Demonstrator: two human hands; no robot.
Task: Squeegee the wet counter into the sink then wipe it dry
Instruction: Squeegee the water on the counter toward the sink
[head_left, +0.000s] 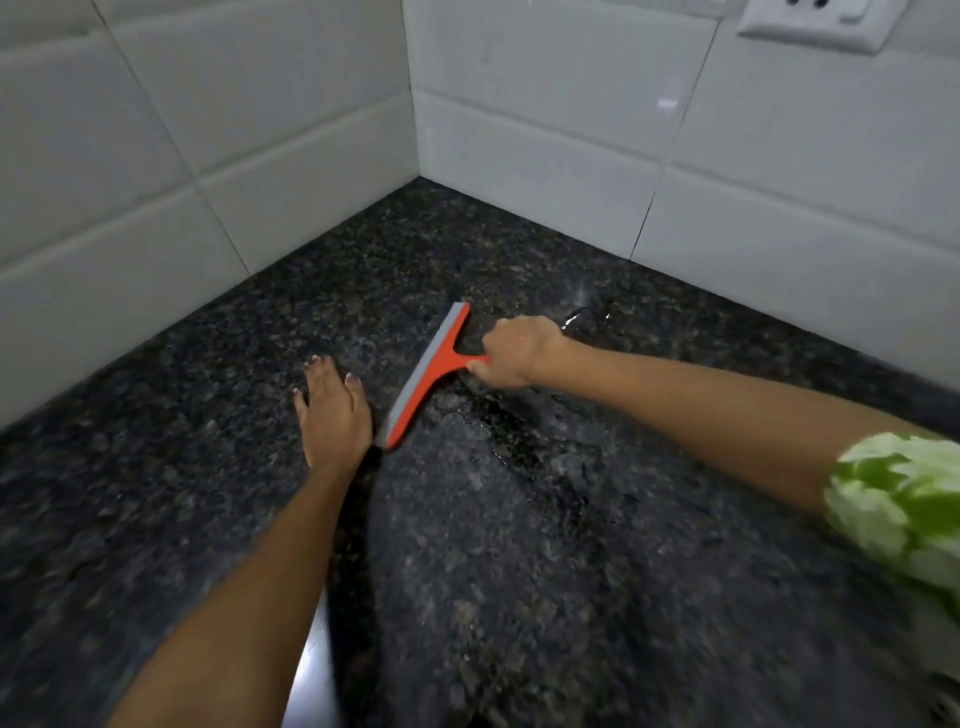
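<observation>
1. Squeegee (427, 375) on dark granite counter (519, 545), near the tiled corner; orange frame, grey blade edge facing the left side, blade appears down on the stone, running diagonally from far right to near left.
2. Right hand (511, 353) clenched round the squeegee's short handle; arm reaches in from the right, green-and-white sleeve (898, 509) at frame edge.
3. Left hand (332, 410) released, palm flat on the counter, fingers spread, just beside the blade's near end; not gripping anything.
4. Water: glossy film and streaks visible on the handle side of the blade and toward the right wall; surface on the left looks duller, wetness there hard to judge.
5. Sink not clearly in view; direction of it cannot be told.
6. Judgement, step in hand: squeegee stroke; keep the full blade edge pressed evenly, tilt the handle low, overlap passes, start tight against the wall joint; lift the left hand clear of the blade path.
7. Wiping dry not yet begun; no cloth seen.
</observation>
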